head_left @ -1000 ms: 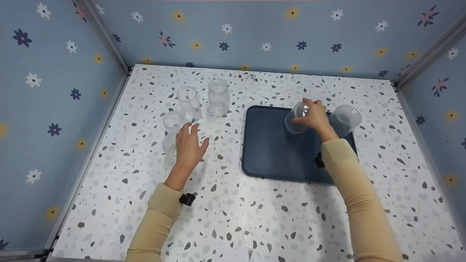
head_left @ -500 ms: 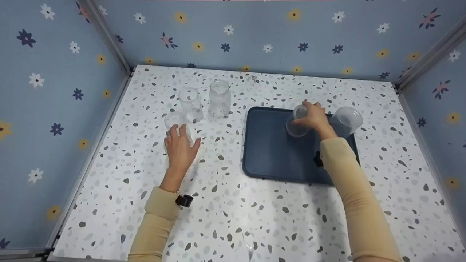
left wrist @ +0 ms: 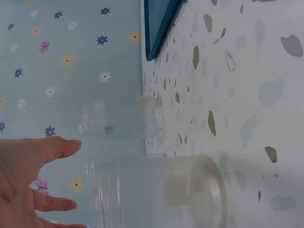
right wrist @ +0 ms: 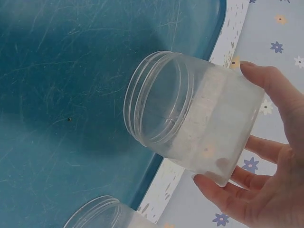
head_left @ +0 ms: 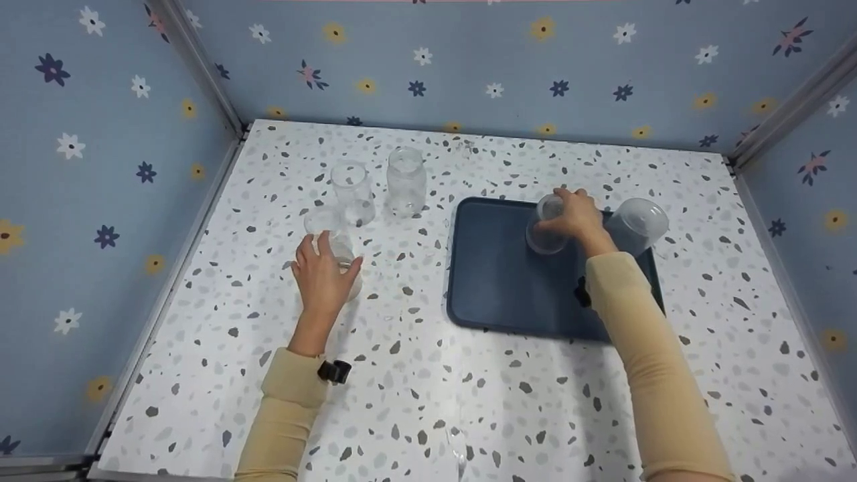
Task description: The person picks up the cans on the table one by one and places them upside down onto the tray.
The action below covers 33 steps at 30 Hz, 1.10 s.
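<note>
My right hand (head_left: 579,217) holds a clear plastic jar (right wrist: 204,118) by its base. The jar is upside down, its threaded mouth facing the blue tray (head_left: 505,288) and close over it. Another inverted clear jar (head_left: 639,224) stands at the tray's right side. On the left, my left hand (head_left: 321,278) reaches over a clear jar (left wrist: 156,199) with thumb and fingers spread. In the left wrist view the fingertips are right beside that jar's threaded top, and the jar stands upright on the table. From the head camera, the hand partly hides it.
Several upright clear jars stand behind my left hand, among them a left rear jar (head_left: 353,194) and a rear jar (head_left: 406,184). The table (head_left: 402,402) has a speckled white top. Blue floral panels (head_left: 469,60) enclose its back and sides.
My left hand has moved left and slightly toward me, around the near jar. The right hand has lowered slightly with its jar over the tray.
</note>
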Each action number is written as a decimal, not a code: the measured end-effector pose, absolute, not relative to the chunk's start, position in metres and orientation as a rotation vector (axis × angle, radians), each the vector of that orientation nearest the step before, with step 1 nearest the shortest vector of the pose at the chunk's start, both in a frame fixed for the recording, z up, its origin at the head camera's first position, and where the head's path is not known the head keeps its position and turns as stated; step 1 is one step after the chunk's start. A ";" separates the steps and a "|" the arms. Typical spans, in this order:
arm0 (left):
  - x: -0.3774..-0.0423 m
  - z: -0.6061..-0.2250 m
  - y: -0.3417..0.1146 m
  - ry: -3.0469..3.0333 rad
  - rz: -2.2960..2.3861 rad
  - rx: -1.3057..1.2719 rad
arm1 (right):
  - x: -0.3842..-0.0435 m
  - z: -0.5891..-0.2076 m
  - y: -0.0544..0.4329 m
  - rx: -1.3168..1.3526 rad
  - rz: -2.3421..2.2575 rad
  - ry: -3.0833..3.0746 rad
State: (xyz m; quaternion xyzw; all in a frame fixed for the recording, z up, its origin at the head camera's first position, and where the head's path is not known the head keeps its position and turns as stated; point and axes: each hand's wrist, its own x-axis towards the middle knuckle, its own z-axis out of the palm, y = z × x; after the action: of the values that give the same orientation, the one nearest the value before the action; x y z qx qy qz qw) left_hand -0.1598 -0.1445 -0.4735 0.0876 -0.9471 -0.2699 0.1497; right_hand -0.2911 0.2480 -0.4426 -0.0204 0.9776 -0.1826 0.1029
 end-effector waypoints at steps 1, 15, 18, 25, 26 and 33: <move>-0.160 -0.474 -0.145 -2.724 -0.782 0.258 | -0.291 -0.443 0.248 -0.064 -0.532 2.886; -0.161 -0.475 -0.148 -2.818 -0.795 0.349 | -0.293 -0.442 0.248 -0.024 -0.477 2.911; -0.162 -0.475 -0.149 -2.830 -0.804 0.364 | -0.294 -0.441 0.248 -0.009 -0.479 2.905; -0.163 -0.479 -0.151 -2.838 -0.834 0.383 | -0.296 -0.441 0.246 -0.002 -0.460 2.891; -0.163 -0.479 -0.151 -2.837 -0.838 0.387 | -0.296 -0.441 0.246 -0.001 -0.460 2.891; -0.162 -0.481 -0.153 -2.832 -0.864 0.407 | -0.297 -0.443 0.243 -0.014 -0.457 2.893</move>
State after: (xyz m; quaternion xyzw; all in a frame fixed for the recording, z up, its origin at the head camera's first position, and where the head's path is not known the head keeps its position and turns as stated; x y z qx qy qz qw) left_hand -0.1620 -0.1527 -0.4807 0.1358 -0.9448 -0.2883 0.0763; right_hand -0.2972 0.2434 -0.4427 -0.0048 0.9821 -0.1552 0.1063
